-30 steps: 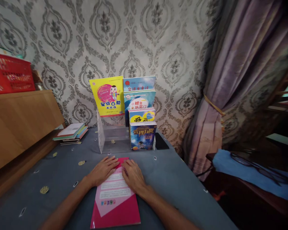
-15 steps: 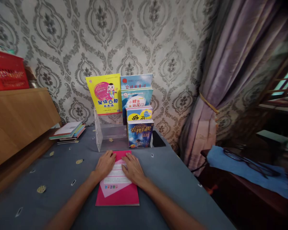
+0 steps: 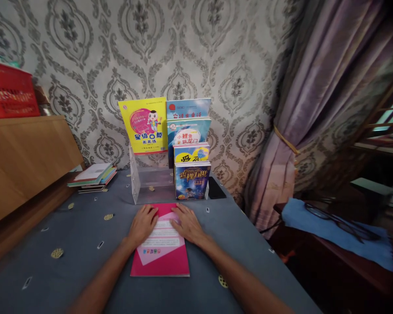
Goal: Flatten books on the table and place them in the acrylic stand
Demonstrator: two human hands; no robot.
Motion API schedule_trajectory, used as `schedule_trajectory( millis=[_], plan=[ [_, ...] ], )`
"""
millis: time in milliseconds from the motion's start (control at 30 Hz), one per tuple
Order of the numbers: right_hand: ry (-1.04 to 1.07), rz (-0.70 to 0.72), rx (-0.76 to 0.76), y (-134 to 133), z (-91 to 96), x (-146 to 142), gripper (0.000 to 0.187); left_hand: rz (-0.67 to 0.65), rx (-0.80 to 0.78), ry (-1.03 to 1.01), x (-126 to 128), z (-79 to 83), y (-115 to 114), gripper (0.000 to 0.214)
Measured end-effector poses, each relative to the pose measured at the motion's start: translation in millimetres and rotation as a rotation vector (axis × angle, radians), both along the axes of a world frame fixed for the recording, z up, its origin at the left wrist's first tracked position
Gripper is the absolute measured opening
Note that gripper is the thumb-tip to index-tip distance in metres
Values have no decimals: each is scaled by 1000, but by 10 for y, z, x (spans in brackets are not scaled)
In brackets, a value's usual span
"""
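A pink book lies flat on the grey cloth-covered table, its far edge close to a clear acrylic book stand. My left hand rests on the book's far left part, fingers stretched flat. My right hand lies on its far right part, fingers flat too. The stand holds a yellow book at the back left and several tiered books on the right, the front one dark blue.
A stack of thin books lies at the table's left rear. A wooden cabinet with a red crate stands left. A purple curtain hangs right, above a dark side table with a blue cloth. A black phone lies beside the stand.
Both hands have pushed the pink book away from me, toward the acrylic stand. The view has shifted slightly.
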State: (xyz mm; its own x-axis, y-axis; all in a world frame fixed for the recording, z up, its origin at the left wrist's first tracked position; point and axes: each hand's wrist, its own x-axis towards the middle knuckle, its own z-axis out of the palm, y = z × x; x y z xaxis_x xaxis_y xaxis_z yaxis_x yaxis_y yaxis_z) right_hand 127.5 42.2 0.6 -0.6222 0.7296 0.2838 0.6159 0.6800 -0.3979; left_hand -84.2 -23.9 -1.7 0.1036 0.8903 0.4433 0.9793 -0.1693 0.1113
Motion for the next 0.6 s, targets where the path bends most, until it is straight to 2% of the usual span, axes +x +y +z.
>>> schedule_trajectory(
  millis=[200, 367, 600],
  plan=[
    [-15, 13, -23, 7, 14, 12, 45, -54, -9, 12, -46, 33, 6, 32],
    [-2, 2, -67, -31, 85, 52, 41, -139, -53, 50, -187, 75, 46, 34],
    [123, -35, -80, 44, 62, 69, 33, -143, -63, 26, -277, 27, 80, 35]
  ],
)
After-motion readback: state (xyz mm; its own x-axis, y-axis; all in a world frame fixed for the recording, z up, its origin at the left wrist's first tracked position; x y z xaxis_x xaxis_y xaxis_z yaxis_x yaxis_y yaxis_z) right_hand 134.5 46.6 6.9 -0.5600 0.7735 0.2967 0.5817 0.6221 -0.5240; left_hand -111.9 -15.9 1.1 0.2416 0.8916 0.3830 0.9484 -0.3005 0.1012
